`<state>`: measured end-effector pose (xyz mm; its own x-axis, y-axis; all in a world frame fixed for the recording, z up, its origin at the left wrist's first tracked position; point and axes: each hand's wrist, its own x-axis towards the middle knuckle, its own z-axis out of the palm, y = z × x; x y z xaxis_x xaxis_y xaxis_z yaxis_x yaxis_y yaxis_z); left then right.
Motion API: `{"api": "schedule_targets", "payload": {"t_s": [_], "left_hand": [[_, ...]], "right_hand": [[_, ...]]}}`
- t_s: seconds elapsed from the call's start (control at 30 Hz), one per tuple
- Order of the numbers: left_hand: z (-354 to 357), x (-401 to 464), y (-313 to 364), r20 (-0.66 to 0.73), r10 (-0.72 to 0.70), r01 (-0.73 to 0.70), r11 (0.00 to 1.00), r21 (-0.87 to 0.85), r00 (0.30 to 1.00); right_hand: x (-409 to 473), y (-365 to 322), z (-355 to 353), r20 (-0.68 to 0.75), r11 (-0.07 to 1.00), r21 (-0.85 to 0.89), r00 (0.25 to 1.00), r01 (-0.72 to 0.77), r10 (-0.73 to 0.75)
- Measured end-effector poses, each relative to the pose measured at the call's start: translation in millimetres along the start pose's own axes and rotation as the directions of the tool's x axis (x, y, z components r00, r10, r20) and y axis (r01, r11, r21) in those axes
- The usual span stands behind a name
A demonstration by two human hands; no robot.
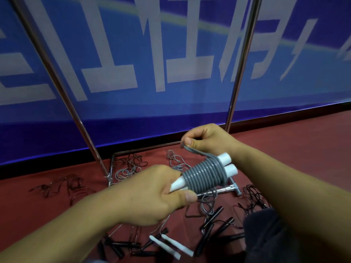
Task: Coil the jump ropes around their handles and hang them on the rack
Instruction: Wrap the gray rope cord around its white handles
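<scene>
A blue banner (133,114) with large pale grey characters fills the wall behind, a thin yellow-green arc curving across its upper part. A black strip (57,164) runs along the banner's foot where it meets the dark red floor (294,149). The floor looks smooth and matt, evenly lit, with soft shadows.

Red floor (284,149) — tangled (perhaps black) jump ropes (214,223).

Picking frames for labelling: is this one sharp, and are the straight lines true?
Head view: hands and gray coiled rope fairly sharp; banner lettering soft; rack poles lean outward from wide-angle distortion; glare streaks along the poles; floor ropes dim.
</scene>
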<state>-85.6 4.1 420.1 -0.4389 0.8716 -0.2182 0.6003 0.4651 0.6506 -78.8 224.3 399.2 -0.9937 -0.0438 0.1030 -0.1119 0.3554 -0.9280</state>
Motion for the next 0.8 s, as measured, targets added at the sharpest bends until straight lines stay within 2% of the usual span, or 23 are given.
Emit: {"api": "schedule_targets", "payload": {"t_s": [0.2,0.37,0.5,0.7,0.8], "left_hand": [[2,-1,3,-0.064,-0.020,0.021,1.000,0.022,0.998],[5,6,0,-0.199,0.004,-0.011,0.999,-0.037,0.980],[0,12,-2,-0.357,0.002,-0.063,0.985,-0.160,0.934],[-6,16,-3,-0.523,-0.038,-0.081,0.976,-0.202,0.852],[-11,17,-9,-0.621,-0.111,-0.033,0.976,-0.216,0.776]], "right_hand": [[4,4,8,0.064,0.995,0.049,0.994,-0.091,0.088],[8,15,14,0.203,0.953,0.246,0.971,-0.177,0.128],[3,9,19,0.116,0.968,0.183,0.982,-0.172,0.152],[8,-1,30,0.017,0.943,0.218,0.967,-0.252,0.254],[8,-1,28,0.074,0.882,0.336,0.943,-0.331,0.326]]}}
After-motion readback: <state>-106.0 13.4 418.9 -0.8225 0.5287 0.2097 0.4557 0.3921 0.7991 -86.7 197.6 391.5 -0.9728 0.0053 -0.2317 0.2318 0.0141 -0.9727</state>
